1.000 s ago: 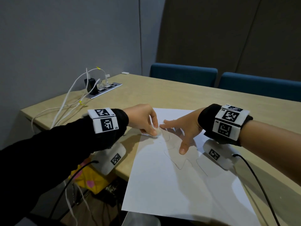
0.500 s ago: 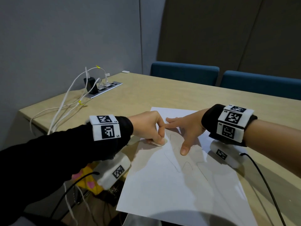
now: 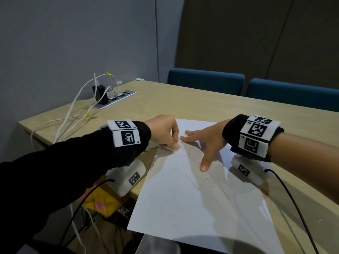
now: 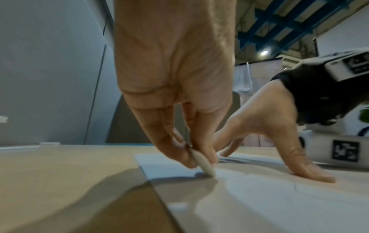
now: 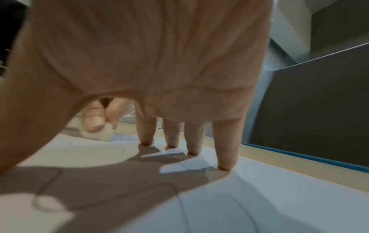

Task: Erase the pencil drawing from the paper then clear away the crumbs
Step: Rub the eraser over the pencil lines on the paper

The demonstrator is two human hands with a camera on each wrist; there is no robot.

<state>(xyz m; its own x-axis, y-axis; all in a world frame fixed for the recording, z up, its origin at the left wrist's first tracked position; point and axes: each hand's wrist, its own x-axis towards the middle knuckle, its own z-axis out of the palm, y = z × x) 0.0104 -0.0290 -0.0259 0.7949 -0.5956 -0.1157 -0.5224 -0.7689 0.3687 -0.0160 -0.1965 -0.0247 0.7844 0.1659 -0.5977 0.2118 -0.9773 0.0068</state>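
Observation:
A white sheet of paper [image 3: 198,208] lies on the wooden table, carrying a thin pencil outline [image 3: 198,182]. My left hand [image 3: 165,132] pinches a small white eraser [image 3: 173,147] between thumb and fingers, its tip pressed on the paper's left edge near the outline's top. The left wrist view shows the eraser [image 4: 202,163] touching the sheet [image 4: 279,197]. My right hand [image 3: 203,142] lies spread on the paper, fingertips and thumb pressing it flat. In the right wrist view the fingertips [image 5: 224,167] stand on the sheet and the eraser [image 5: 97,134] shows beyond them.
A power strip [image 3: 114,99] with plugged white cables [image 3: 73,114] sits at the table's back left. Two blue chairs [image 3: 205,80] stand behind the far edge. The paper's near corner overhangs the table's front edge. A yellow bag [image 3: 100,200] lies below the table.
The left hand with the eraser has rubbed back and forth over the top of the outline, now sitting slightly left again. The right hand stays pressed on the paper.

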